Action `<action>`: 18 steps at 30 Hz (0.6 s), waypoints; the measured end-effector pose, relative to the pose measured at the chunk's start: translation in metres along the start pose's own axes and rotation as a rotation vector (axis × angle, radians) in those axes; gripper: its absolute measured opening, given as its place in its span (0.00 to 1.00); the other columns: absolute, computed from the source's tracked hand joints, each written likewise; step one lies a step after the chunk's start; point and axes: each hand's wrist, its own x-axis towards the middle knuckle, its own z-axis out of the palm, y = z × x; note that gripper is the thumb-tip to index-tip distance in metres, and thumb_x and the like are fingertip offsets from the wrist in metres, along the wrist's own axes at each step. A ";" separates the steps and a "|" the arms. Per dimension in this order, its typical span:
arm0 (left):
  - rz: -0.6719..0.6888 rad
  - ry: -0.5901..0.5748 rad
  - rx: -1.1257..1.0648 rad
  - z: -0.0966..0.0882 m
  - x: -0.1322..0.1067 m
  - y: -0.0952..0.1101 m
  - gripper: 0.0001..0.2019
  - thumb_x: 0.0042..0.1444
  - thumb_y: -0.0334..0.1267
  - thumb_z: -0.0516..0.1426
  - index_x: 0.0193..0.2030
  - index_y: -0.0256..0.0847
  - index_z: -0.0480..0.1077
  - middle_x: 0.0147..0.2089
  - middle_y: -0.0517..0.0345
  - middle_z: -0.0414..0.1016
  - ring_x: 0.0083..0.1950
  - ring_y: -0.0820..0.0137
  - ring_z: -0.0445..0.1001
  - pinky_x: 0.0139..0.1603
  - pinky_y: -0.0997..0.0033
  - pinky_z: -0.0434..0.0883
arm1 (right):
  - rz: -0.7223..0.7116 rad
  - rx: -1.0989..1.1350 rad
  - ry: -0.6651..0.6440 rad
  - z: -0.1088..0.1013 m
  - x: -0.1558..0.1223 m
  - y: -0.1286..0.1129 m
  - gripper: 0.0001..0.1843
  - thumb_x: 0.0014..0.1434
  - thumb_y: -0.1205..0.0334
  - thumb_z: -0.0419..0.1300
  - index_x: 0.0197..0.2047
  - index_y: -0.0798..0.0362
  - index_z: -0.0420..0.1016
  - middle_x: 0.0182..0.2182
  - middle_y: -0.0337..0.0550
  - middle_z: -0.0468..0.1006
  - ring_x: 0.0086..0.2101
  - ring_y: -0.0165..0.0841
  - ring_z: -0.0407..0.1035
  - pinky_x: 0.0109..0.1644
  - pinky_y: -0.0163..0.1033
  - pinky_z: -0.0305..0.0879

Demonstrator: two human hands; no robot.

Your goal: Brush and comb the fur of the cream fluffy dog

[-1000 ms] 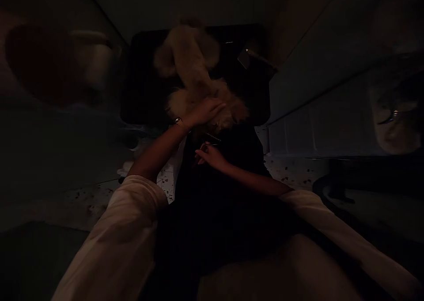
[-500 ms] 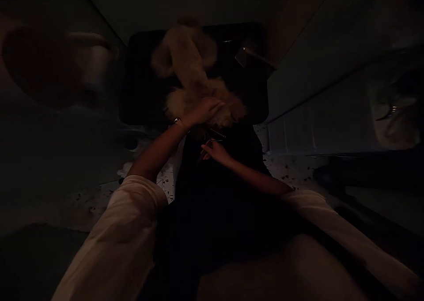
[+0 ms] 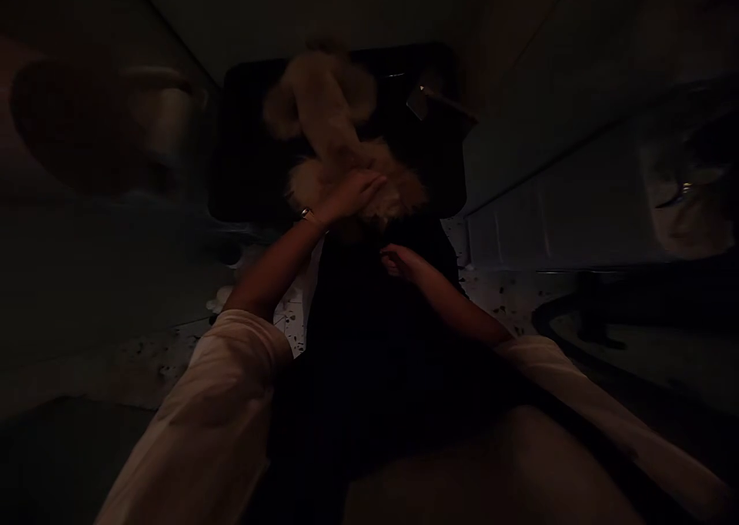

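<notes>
In the dim head view, a fluffy tan animal that looks like a dog is seen from above on a black tabletop. My left hand lies on the thick fur at its near end, fingers stretched out and close together. A watch or bracelet circles the left wrist. Just nearer to me, my right hand is closed, apart from the fur and in front of my dark apron. Its fingers curl around the scissors, whose blades are lost in the dark.
A small shiny flat object and a stick-like item lie at the table's far right. Walls or panels rise on both sides. Dark specks, perhaps fur clippings, dot the light floor. A dark looped shape sits at the lower right.
My right hand has drawn back to the right, away from the fur. The scissors' blades and reddish handle, visible earlier, no longer show. My left hand stays nearly in place.
</notes>
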 end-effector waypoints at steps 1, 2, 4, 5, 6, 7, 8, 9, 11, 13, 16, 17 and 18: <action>0.004 0.007 -0.003 0.000 0.000 0.000 0.33 0.67 0.63 0.34 0.27 0.40 0.61 0.29 0.52 0.71 0.32 0.70 0.68 0.39 0.64 0.66 | 0.012 -0.004 -0.010 -0.007 -0.011 0.000 0.15 0.60 0.55 0.50 0.24 0.50 0.54 0.13 0.31 0.56 0.14 0.24 0.51 0.18 0.30 0.52; 0.008 0.013 -0.004 0.000 -0.001 -0.001 0.33 0.66 0.65 0.33 0.26 0.40 0.60 0.29 0.52 0.70 0.32 0.70 0.68 0.39 0.64 0.66 | 0.015 -0.008 -0.017 -0.015 -0.023 -0.001 0.13 0.59 0.56 0.51 0.26 0.50 0.55 0.13 0.31 0.56 0.14 0.24 0.52 0.18 0.31 0.52; 0.017 0.017 0.001 -0.001 -0.003 0.000 0.33 0.66 0.65 0.33 0.26 0.41 0.60 0.29 0.52 0.70 0.33 0.70 0.68 0.39 0.64 0.66 | 0.004 -0.017 -0.019 -0.029 -0.050 -0.004 0.09 0.57 0.57 0.54 0.30 0.51 0.60 0.15 0.31 0.58 0.16 0.25 0.54 0.19 0.31 0.51; 0.018 0.024 0.006 -0.001 -0.004 0.001 0.34 0.66 0.64 0.33 0.26 0.41 0.60 0.30 0.52 0.71 0.33 0.70 0.68 0.39 0.63 0.66 | -0.013 -0.045 -0.023 -0.036 -0.063 -0.006 0.08 0.57 0.57 0.56 0.34 0.52 0.63 0.17 0.31 0.61 0.16 0.25 0.54 0.19 0.30 0.50; 0.017 0.033 0.009 -0.001 -0.005 0.001 0.34 0.66 0.64 0.33 0.26 0.40 0.61 0.30 0.51 0.71 0.34 0.69 0.69 0.40 0.63 0.66 | -0.034 -0.096 -0.028 -0.043 -0.075 -0.009 0.09 0.57 0.57 0.57 0.39 0.52 0.66 0.20 0.32 0.63 0.17 0.24 0.55 0.19 0.30 0.49; 0.015 0.043 0.009 -0.002 -0.006 0.002 0.34 0.66 0.64 0.33 0.27 0.40 0.62 0.31 0.51 0.72 0.35 0.69 0.70 0.40 0.63 0.66 | -0.063 -0.180 -0.030 -0.050 -0.085 -0.013 0.13 0.58 0.55 0.57 0.44 0.51 0.67 0.24 0.33 0.65 0.19 0.23 0.56 0.20 0.29 0.49; 0.015 0.052 0.008 -0.002 -0.007 0.003 0.35 0.66 0.65 0.33 0.28 0.40 0.64 0.32 0.50 0.73 0.36 0.68 0.70 0.40 0.62 0.67 | -0.096 -0.288 -0.018 -0.057 -0.092 -0.017 0.17 0.59 0.52 0.57 0.49 0.51 0.67 0.27 0.34 0.67 0.21 0.23 0.57 0.21 0.29 0.50; 0.015 0.058 0.008 -0.001 -0.008 0.003 0.35 0.66 0.65 0.33 0.29 0.39 0.65 0.33 0.50 0.74 0.37 0.67 0.71 0.41 0.62 0.67 | -0.148 -0.415 0.017 -0.064 -0.096 -0.022 0.20 0.60 0.49 0.57 0.51 0.50 0.67 0.29 0.35 0.67 0.23 0.24 0.58 0.23 0.29 0.52; 0.013 0.061 0.014 -0.001 -0.010 0.003 0.36 0.66 0.65 0.33 0.31 0.38 0.67 0.35 0.49 0.75 0.38 0.66 0.72 0.42 0.62 0.68 | -0.294 -0.678 0.131 -0.076 -0.095 -0.034 0.21 0.61 0.47 0.56 0.51 0.51 0.66 0.31 0.37 0.68 0.27 0.26 0.62 0.29 0.31 0.60; 0.001 0.050 0.032 0.000 -0.011 0.001 0.36 0.66 0.65 0.32 0.32 0.39 0.68 0.36 0.49 0.75 0.39 0.66 0.72 0.42 0.62 0.68 | -0.487 -0.913 0.214 -0.087 -0.086 -0.048 0.18 0.62 0.48 0.54 0.48 0.52 0.66 0.34 0.41 0.71 0.32 0.30 0.66 0.37 0.36 0.66; -0.018 0.034 0.050 0.000 -0.013 -0.002 0.35 0.66 0.65 0.32 0.33 0.41 0.68 0.37 0.49 0.75 0.39 0.66 0.72 0.43 0.61 0.69 | -0.700 -1.165 0.165 -0.100 -0.067 -0.070 0.14 0.65 0.54 0.50 0.45 0.53 0.69 0.43 0.50 0.73 0.43 0.36 0.69 0.49 0.43 0.67; -0.020 0.035 0.052 0.000 -0.014 -0.002 0.35 0.66 0.64 0.32 0.33 0.41 0.68 0.37 0.48 0.75 0.40 0.66 0.72 0.43 0.61 0.69 | -0.728 -1.226 0.149 -0.103 -0.062 -0.076 0.14 0.66 0.55 0.49 0.46 0.54 0.71 0.45 0.51 0.73 0.46 0.37 0.69 0.51 0.43 0.67; -0.020 0.033 0.050 -0.001 -0.015 -0.002 0.35 0.66 0.64 0.32 0.33 0.41 0.68 0.37 0.48 0.75 0.40 0.65 0.72 0.43 0.60 0.69 | -0.734 -1.284 0.154 -0.104 -0.057 -0.082 0.15 0.67 0.56 0.49 0.47 0.54 0.72 0.45 0.51 0.74 0.47 0.37 0.70 0.51 0.43 0.67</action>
